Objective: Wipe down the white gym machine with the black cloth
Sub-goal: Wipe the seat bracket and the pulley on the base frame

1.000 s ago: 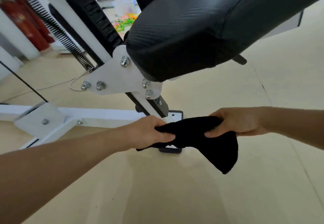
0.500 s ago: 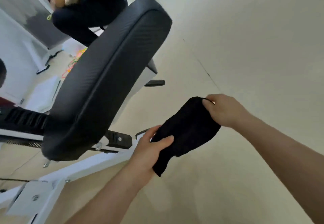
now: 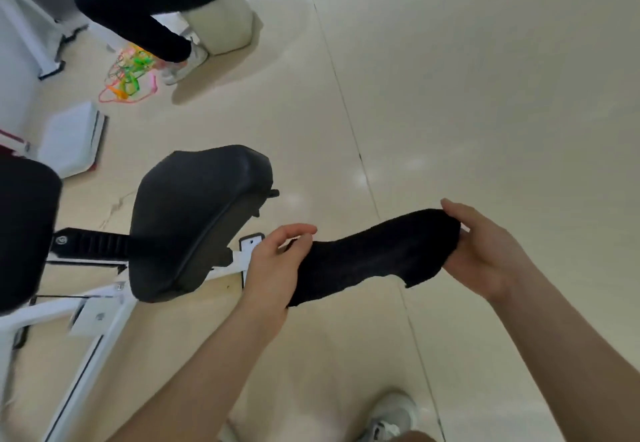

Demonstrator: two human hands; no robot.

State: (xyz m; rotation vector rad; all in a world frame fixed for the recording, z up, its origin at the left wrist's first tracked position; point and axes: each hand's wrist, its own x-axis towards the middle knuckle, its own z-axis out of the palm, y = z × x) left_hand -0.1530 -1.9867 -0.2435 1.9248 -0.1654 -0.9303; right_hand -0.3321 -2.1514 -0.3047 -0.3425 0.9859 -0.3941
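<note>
The black cloth (image 3: 374,254) hangs stretched in the air between both hands, right of the machine. My left hand (image 3: 273,261) holds its lower left end, fingers curled over the edge. At the upper right end my right hand (image 3: 485,251) grips the cloth with thumb on top. The white gym machine's frame (image 3: 86,337) runs along the floor at the lower left, its black padded seat (image 3: 194,220) above it and a second black pad (image 3: 24,230) at the left edge. Neither hand touches the machine.
Another person crouches at the top left (image 3: 149,2) beside bright green and pink cords (image 3: 130,74) on the floor. A white box (image 3: 72,137) lies left of the seat. My grey shoe (image 3: 391,414) shows at the bottom. Pale floor spreads to the right.
The view has risen and pulled back from under the seat to above it. Both hands lifted the cloth away from the frame and spread it wider between them.
</note>
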